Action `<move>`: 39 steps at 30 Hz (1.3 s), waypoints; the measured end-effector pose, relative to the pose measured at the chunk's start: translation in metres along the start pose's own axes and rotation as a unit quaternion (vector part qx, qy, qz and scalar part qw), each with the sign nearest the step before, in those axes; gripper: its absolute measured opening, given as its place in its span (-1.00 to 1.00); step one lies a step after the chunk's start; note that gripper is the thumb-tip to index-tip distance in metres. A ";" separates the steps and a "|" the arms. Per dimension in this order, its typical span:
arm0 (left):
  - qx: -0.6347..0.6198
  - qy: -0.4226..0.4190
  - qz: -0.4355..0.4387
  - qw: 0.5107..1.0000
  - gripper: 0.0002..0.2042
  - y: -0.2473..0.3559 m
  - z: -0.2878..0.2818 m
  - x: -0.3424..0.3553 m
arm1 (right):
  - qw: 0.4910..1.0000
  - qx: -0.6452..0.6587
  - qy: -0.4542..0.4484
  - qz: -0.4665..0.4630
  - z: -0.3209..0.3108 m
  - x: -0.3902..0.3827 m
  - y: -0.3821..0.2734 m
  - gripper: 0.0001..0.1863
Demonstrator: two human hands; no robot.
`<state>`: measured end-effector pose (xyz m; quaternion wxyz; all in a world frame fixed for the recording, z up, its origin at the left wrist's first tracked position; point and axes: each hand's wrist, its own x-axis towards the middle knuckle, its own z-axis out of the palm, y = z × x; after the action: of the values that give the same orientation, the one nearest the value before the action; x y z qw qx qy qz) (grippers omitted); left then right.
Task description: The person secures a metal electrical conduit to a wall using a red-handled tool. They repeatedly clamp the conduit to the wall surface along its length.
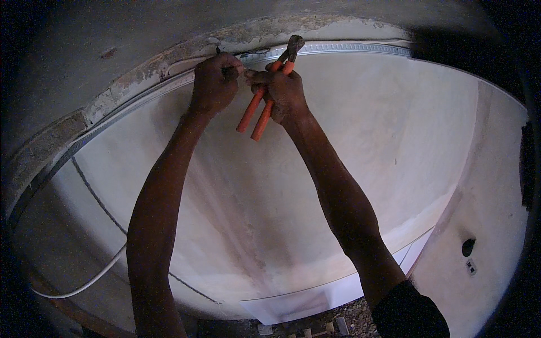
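Orange handles mark the pincers (261,115) that you grip in your right hand (286,93). They tilt, dark head up and slightly to the right, overlapping the metal strip (349,49) in the view; whether head and strip touch, you cannot tell from here. Both handle ends stick out below your fingers, a little apart from each other, in front of the pale wall panel (366,129). Your right thumb and forefinger reach toward your left hand (215,84), and the fingertips of the two hands come close together. Your left fingers are curled inward near the strip; whether they pinch anything small between them, you cannot tell.

Above your hands, the strip curves along the top of the panel, under a rough, chipped plaster edge (121,90). Both your bare forearms rise from below, and a dark sleeve (408,315) shows near your right elbow. To your left, a dark cord (97,194) slants down across the pale surface, passing behind your left forearm, and a white cable (101,275) bends in a loop beside it. Low in front of you, a white sheet (315,307) borders the rubble (358,321). On the right-hand wall, a dark opening (468,247) sits just above a small socket plate (471,267).
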<state>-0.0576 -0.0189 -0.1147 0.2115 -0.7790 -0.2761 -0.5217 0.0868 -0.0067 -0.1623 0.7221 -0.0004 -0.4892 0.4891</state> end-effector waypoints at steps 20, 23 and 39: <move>0.084 0.069 0.104 0.989 -0.89 -0.011 0.033 0.006 | 0.872 -0.360 0.223 -0.245 0.019 0.025 0.004 -0.51; 0.064 0.066 0.072 0.993 -0.90 -0.008 0.032 0.007 | 0.855 -0.378 0.220 -0.280 0.020 0.027 0.003 -0.51; 0.091 0.088 0.079 0.989 -0.90 -0.008 0.026 0.013 | 0.875 -0.362 0.099 -0.307 0.000 0.030 0.001 -0.64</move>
<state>-0.0407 0.0063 -0.1123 0.3461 -0.7267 -0.2401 -0.5427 0.0877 0.0149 -0.1421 0.8297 -0.1604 -0.5339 0.0290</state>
